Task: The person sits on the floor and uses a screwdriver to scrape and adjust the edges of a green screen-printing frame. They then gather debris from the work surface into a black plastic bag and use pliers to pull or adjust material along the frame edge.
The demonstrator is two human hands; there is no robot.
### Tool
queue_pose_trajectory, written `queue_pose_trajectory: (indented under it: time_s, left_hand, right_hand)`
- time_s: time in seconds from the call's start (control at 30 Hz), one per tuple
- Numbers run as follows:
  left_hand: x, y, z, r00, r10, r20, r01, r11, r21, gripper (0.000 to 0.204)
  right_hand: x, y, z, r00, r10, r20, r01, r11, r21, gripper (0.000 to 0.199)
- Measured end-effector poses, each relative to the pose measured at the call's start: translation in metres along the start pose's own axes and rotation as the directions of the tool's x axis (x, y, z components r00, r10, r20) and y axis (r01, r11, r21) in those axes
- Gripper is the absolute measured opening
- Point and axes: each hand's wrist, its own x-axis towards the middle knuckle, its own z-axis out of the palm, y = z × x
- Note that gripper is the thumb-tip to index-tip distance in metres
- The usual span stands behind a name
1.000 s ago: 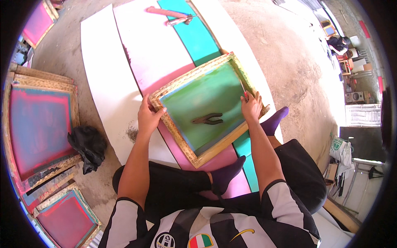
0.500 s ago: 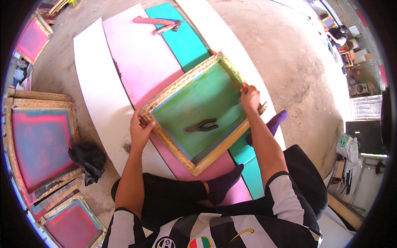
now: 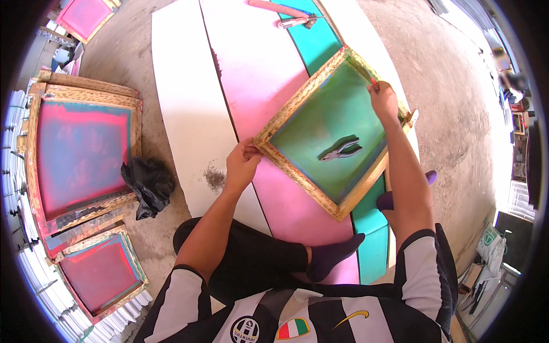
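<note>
A wooden screen frame (image 3: 303, 193) with green mesh lies tilted in my hands over the striped board. My left hand (image 3: 243, 163) pinches its left corner, the fingertips partly hidden at the wood. With the fingers of my right hand (image 3: 384, 103) closed around it, the frame's upper right rail is held near a small red mark. On the mesh rests a pair of pliers (image 3: 342, 150) with dark handles spread apart, jaws pointing left. Whether the frame touches the board underneath I cannot tell.
A hammer (image 3: 280, 8) and a red-and-silver hand tool (image 3: 294, 23) lie on the board's far end. Small dark bits (image 3: 215, 178) are heaped on its white part. At left, a pink-blue screen (image 3: 86, 154) leans beside a black plastic bag (image 3: 148, 186). My socked foot (image 3: 334, 257) is close by.
The frame has turned slightly counterclockwise, with both hands still gripping it and the pliers still on the mesh. My view has shifted, so the board and floor items appear farther right.
</note>
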Motion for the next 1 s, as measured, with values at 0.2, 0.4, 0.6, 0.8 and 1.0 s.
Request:
queue_pose_trajectory:
  time_s: [0.2,0.4,0.6,0.8,1.0]
  left_hand:
    - [-0.005,-0.010,0.003,0.994,0.007,0.108,-0.002,0.999,-0.048,0.058]
    - [-0.009,0.005,-0.004,0.973,0.077,0.216,-0.126,0.967,0.222,0.059]
    - [-0.006,0.021,-0.005,0.979,0.024,0.204,-0.102,0.920,0.378,0.055]
    - [-0.006,0.020,-0.005,0.969,0.088,0.232,-0.180,0.894,0.411,0.045]
    - [-0.008,0.019,-0.006,0.964,0.143,0.226,-0.230,0.874,0.429,0.039]
  right_hand:
    - [-0.130,-0.111,0.005,0.963,-0.006,0.268,-0.037,0.987,0.156,0.037]
    - [-0.264,-0.160,0.009,0.951,-0.227,0.210,0.119,0.895,0.429,0.037]
    - [-0.293,-0.167,0.013,0.944,-0.297,0.142,0.261,0.938,0.228,0.041]
    - [-0.288,-0.180,0.015,0.938,-0.264,0.226,0.252,0.964,0.080,0.039]
    - [-0.286,-0.183,0.017,0.938,-0.267,0.222,0.265,0.963,0.039,0.039]
